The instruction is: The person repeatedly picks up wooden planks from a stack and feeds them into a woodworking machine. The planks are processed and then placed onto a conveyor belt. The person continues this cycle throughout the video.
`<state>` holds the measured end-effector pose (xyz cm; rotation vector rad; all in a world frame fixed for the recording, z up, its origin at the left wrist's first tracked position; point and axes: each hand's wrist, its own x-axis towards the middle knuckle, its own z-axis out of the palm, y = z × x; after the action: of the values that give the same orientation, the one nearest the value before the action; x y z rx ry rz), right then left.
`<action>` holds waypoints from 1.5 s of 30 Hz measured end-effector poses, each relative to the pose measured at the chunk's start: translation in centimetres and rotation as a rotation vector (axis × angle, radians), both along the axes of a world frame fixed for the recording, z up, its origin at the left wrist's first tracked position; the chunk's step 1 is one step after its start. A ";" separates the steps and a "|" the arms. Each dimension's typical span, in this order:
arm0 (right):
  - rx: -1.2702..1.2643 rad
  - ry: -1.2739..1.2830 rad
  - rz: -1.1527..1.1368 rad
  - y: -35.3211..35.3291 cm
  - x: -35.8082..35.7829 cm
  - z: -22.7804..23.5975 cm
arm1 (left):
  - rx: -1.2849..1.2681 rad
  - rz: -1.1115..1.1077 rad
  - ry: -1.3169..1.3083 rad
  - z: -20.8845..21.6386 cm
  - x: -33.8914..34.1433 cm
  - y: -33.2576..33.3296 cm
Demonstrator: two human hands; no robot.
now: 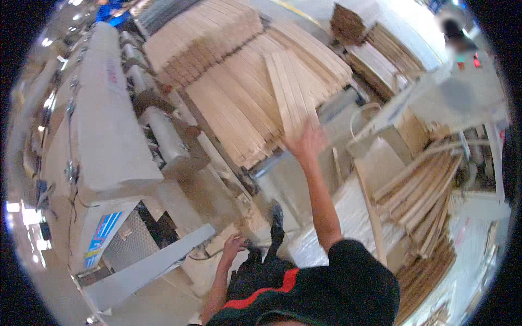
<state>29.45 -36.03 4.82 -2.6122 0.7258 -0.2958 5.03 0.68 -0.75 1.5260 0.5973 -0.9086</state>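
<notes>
As we look down past our black shirt (348, 282) with its red stripe (290, 279), our left grip (232, 245) hangs low beside our dark trousers (253, 263), its fingers loosely curled and partly open. Just ahead of it shows a black shoe (277, 214). To our right, long brown wooden strips (416, 201) lie in a loose, slanting heap, near a whitish, shiny sheet (315, 244). Farther out, our right grip (307, 142) is at the near end of some pale boards (291, 89); blur keeps us from telling whether it is closed on them or only resting there. Those boards lie slantwise on top of a flat layer of planks (228, 111) set side by side. On our left, a long grey machine (109, 125) runs away from us. Beyond the layer we see a taller plank stack (206, 41) and, toward the far right, a darker wood bundle (346, 24). Farthest off, blue clothing (111, 11) shows at the upper left, and a person (454, 32) at the upper right.
</notes>
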 end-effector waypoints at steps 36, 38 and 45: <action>0.142 -0.060 0.795 30.7 -57.6 2.9 | -1.483 0.524 -0.425 5.4 -22.0 18.7; 0.129 -0.040 0.754 34.8 -58.0 -0.6 | -1.427 0.578 -0.613 8.3 -21.5 22.1; 0.116 0.148 0.624 52.8 -53.4 8.2 | -0.598 0.779 -0.766 7.7 -18.6 31.9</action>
<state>-23.91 16.78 12.98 -2.6082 -0.0534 0.1225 -13.53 32.59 6.99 0.8563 0.2612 0.1281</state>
